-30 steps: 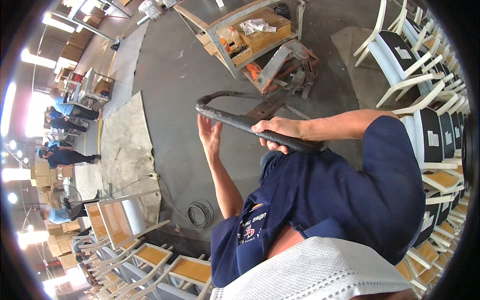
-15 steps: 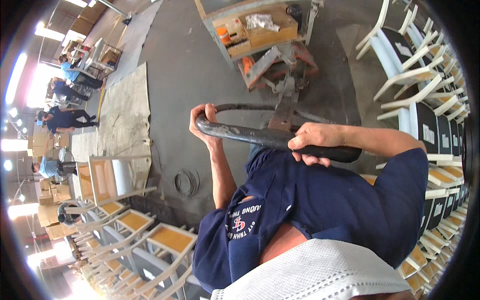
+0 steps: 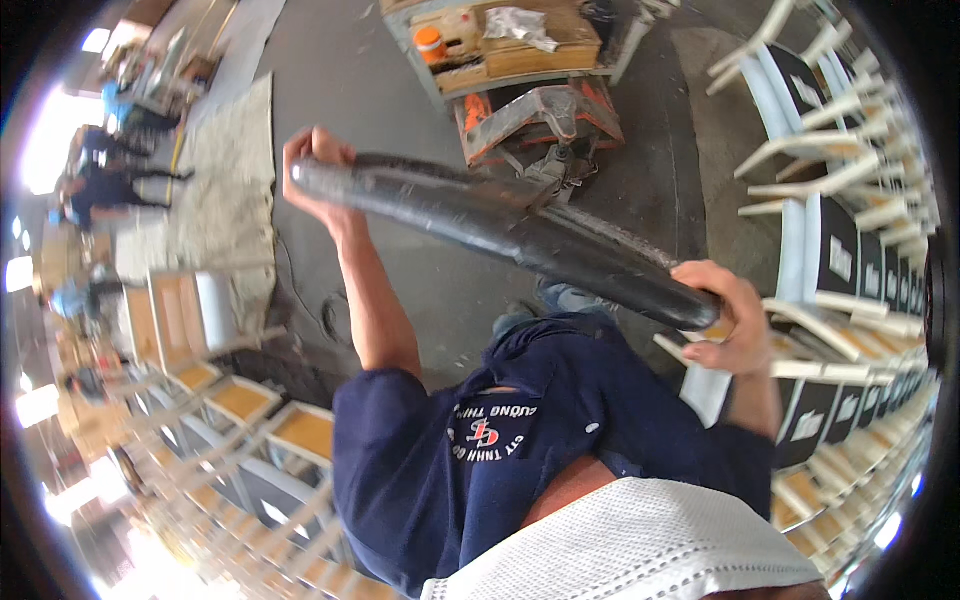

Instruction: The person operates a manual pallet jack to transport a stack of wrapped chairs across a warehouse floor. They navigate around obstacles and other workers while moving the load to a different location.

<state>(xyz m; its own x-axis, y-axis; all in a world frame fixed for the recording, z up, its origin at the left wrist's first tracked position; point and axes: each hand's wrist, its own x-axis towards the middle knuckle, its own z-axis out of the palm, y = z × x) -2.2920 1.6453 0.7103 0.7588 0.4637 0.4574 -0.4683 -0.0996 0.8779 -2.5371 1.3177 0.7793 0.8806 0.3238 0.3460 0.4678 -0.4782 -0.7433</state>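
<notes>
A black loop handle point(image 3: 520, 238) of a pallet jack slants across in front of me, its left end higher in view than its right. My left hand point(image 3: 318, 178) is closed round the left end. At the right end, my right hand point(image 3: 738, 318) curls its fingers over the bar, with the thumb held off below it. Beyond the handle is the worn grey and orange base of the pallet jack point(image 3: 535, 118). A grey-framed stand with a wooden box point(image 3: 545, 62) sits over it, carrying an orange-lidded jar point(image 3: 430, 43) and crumpled white plastic point(image 3: 520, 27).
Rows of white-framed chairs point(image 3: 830, 250) with black panels stand close on my right. More chairs with tan seats point(image 3: 240, 400) crowd the lower left. A pale floor sheet point(image 3: 235, 170) and a coiled cable point(image 3: 335, 318) lie left. Several people point(image 3: 105, 190) stand farther left.
The handle has come up nearer to me and tilted, its left end rising. My right hand has shifted from the top of the bar to its right end. The view has shifted slightly.
</notes>
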